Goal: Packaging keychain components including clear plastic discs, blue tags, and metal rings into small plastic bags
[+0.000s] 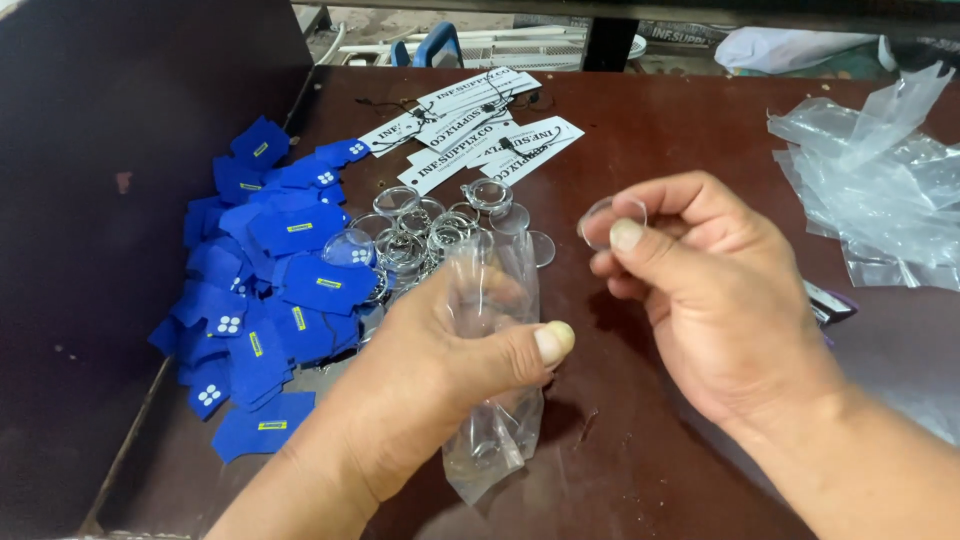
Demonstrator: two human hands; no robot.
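Landmark: brown table (660,140).

Nearest the camera, over the table's front middle: left hand (450,350) closed on a small clear bag (495,380), thumb pinching it against the fingers. The bag hangs below the hand, its lower end near the table surface; its mouth stands up above the fingers.

Just right of it, at about the same height: right hand (700,280), thumb and forefinger pinching a clear round disc (608,220), held up off the table, just beside the bag's mouth and not touching it. Other fingers curled in.

Behind the left hand, on the table's middle: a heap of clear discs with metal rings (430,230).

Left part of the table: a pile of blue felt pieces (270,280), some with small yellow labels or white dots, touching the heap's edge.

Farther back, past the heap: white card tags (480,130) with black strings, overlapping.

Far right of the table: a loose pile of clear bags (880,190), well apart from both hands.
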